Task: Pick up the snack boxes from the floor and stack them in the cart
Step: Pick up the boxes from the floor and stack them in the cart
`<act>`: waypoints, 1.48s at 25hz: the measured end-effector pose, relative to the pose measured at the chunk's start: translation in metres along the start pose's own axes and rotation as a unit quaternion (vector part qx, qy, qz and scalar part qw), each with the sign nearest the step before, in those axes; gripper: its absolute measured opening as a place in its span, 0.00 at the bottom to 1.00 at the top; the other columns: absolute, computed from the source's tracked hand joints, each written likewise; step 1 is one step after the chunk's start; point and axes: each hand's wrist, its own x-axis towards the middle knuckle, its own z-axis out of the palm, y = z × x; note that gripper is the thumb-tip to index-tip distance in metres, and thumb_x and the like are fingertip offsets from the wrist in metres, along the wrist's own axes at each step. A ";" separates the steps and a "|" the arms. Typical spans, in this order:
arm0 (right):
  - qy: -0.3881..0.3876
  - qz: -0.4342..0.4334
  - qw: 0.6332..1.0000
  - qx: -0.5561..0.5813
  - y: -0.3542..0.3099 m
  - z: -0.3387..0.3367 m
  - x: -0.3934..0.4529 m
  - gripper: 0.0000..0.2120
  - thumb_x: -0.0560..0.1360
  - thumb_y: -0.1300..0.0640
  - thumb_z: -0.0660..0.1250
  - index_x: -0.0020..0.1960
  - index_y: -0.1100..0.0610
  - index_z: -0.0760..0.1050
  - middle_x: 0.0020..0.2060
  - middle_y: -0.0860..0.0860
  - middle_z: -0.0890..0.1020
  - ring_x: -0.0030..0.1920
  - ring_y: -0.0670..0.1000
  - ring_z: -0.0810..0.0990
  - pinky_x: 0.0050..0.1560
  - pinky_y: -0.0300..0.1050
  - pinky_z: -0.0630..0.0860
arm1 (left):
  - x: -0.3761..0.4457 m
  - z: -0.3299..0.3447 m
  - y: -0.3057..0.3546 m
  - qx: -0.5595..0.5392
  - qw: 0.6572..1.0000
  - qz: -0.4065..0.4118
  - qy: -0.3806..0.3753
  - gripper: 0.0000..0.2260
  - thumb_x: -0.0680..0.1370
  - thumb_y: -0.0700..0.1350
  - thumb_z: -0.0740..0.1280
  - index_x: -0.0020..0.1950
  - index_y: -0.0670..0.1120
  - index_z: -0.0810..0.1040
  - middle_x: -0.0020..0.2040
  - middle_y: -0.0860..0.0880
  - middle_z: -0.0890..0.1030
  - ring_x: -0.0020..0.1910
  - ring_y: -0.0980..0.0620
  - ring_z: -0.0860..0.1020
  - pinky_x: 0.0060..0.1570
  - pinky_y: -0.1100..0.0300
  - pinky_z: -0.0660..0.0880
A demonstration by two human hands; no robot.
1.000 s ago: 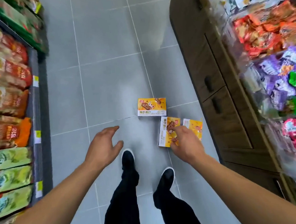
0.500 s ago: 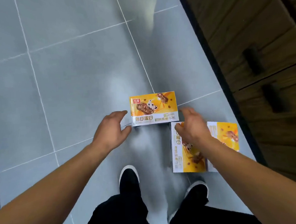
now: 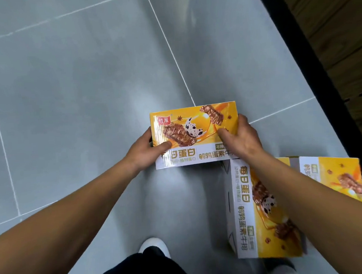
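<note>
Three yellow-and-white snack boxes are on the grey tile floor. The far snack box (image 3: 196, 125) is gripped from both sides: my left hand (image 3: 144, 153) clasps its left end with the thumb on top, and my right hand (image 3: 239, 139) clasps its right end. A second snack box (image 3: 264, 227) lies flat below my right forearm. The third snack box (image 3: 337, 176) lies to its right, partly under it. No cart is in view.
A dark wooden cabinet (image 3: 339, 42) with a black base runs along the right side, close to the boxes. Grey floor tiles (image 3: 77, 90) stretch to the left and ahead. My shoe (image 3: 155, 245) and dark trouser legs are at the bottom.
I have bent much closer to the floor. Both hands moved forward from open and apart to closing on the two ends of the far box.
</note>
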 end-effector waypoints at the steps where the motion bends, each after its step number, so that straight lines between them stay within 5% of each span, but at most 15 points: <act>1: 0.004 0.000 1.000 0.011 -0.001 -0.002 -0.005 0.22 0.74 0.45 0.66 0.63 0.52 0.65 0.56 0.53 0.79 0.56 0.59 0.78 0.56 0.53 0.75 | -0.007 0.000 0.000 -0.039 0.999 0.002 -0.008 0.25 0.69 0.54 0.71 0.65 0.61 0.71 0.58 0.58 0.81 0.58 0.53 0.79 0.63 0.47 0.73; 5: 0.038 -0.036 0.995 0.081 -0.026 -0.039 -0.042 0.18 0.73 0.49 0.69 0.58 0.48 0.65 0.52 0.48 0.78 0.54 0.53 0.78 0.56 0.49 0.75 | -0.056 -0.012 0.027 -0.098 0.995 0.027 -0.012 0.29 0.69 0.50 0.72 0.67 0.65 0.66 0.57 0.60 0.80 0.57 0.54 0.80 0.61 0.44 0.75; 11: 0.052 -0.024 0.980 0.190 -0.063 -0.143 -0.176 0.22 0.74 0.49 0.70 0.64 0.47 0.66 0.55 0.43 0.78 0.54 0.46 0.76 0.57 0.43 0.71 | -0.189 -0.044 0.133 -0.074 0.993 0.089 -0.002 0.41 0.74 0.36 0.71 0.77 0.59 0.51 0.63 0.58 0.77 0.55 0.60 0.80 0.59 0.58 0.75; 16: 0.068 0.042 0.972 0.223 -0.091 -0.282 -0.323 0.17 0.76 0.49 0.69 0.60 0.49 0.68 0.54 0.46 0.78 0.55 0.50 0.78 0.56 0.50 0.75 | -0.337 -0.075 0.262 -0.046 0.994 0.093 -0.047 0.40 0.70 0.49 0.73 0.73 0.69 0.54 0.69 0.53 0.72 0.61 0.52 0.78 0.61 0.46 0.75; 21: 0.121 0.050 0.958 0.256 -0.119 -0.377 -0.438 0.23 0.74 0.58 0.72 0.64 0.48 0.65 0.51 0.40 0.75 0.55 0.47 0.76 0.57 0.45 0.72 | -0.435 -0.091 0.360 -0.021 0.993 0.050 -0.107 0.51 0.61 0.61 0.78 0.76 0.59 0.53 0.65 0.50 0.72 0.53 0.47 0.82 0.56 0.43 0.78; 26: 0.179 0.100 0.946 0.253 -0.127 -0.421 -0.541 0.26 0.74 0.56 0.72 0.67 0.55 0.64 0.56 0.47 0.75 0.56 0.50 0.75 0.57 0.47 0.73 | -0.507 -0.101 0.424 0.052 0.972 0.085 -0.212 0.46 0.56 0.57 0.81 0.70 0.56 0.63 0.64 0.47 0.73 0.54 0.46 0.81 0.50 0.44 0.81; 29: 0.199 0.145 0.934 0.259 -0.112 -0.430 -0.608 0.30 0.71 0.52 0.75 0.67 0.53 0.64 0.59 0.47 0.75 0.61 0.54 0.77 0.61 0.52 0.74 | -0.547 -0.091 0.442 0.139 0.949 0.157 -0.236 0.43 0.58 0.54 0.81 0.68 0.56 0.64 0.65 0.50 0.73 0.59 0.46 0.78 0.55 0.43 0.79; 32: 0.256 0.161 0.929 0.215 -0.089 -0.439 -0.686 0.43 0.66 0.49 0.79 0.74 0.53 0.60 0.72 0.52 0.66 0.71 0.53 0.67 0.72 0.50 0.64 | -0.589 -0.064 0.450 0.215 0.909 0.223 -0.279 0.41 0.61 0.47 0.82 0.68 0.57 0.65 0.66 0.51 0.73 0.63 0.46 0.74 0.58 0.41 0.76; 35: 0.208 0.152 0.955 0.150 -0.063 -0.441 -0.765 0.51 0.64 0.50 0.80 0.78 0.56 0.54 0.77 0.54 0.56 0.77 0.53 0.53 0.73 0.39 0.47 | -0.641 -0.023 0.455 0.288 0.840 0.287 -0.359 0.42 0.58 0.44 0.83 0.65 0.59 0.66 0.63 0.54 0.73 0.62 0.49 0.74 0.60 0.47 0.75; 37: 0.164 0.181 0.961 0.128 -0.044 -0.437 -0.820 0.56 0.61 0.46 0.79 0.79 0.56 0.50 0.78 0.54 0.54 0.78 0.54 0.50 0.74 0.40 0.44 | -0.684 0.015 0.453 0.327 0.781 0.317 -0.428 0.42 0.55 0.44 0.83 0.63 0.61 0.67 0.59 0.58 0.74 0.61 0.50 0.75 0.59 0.50 0.76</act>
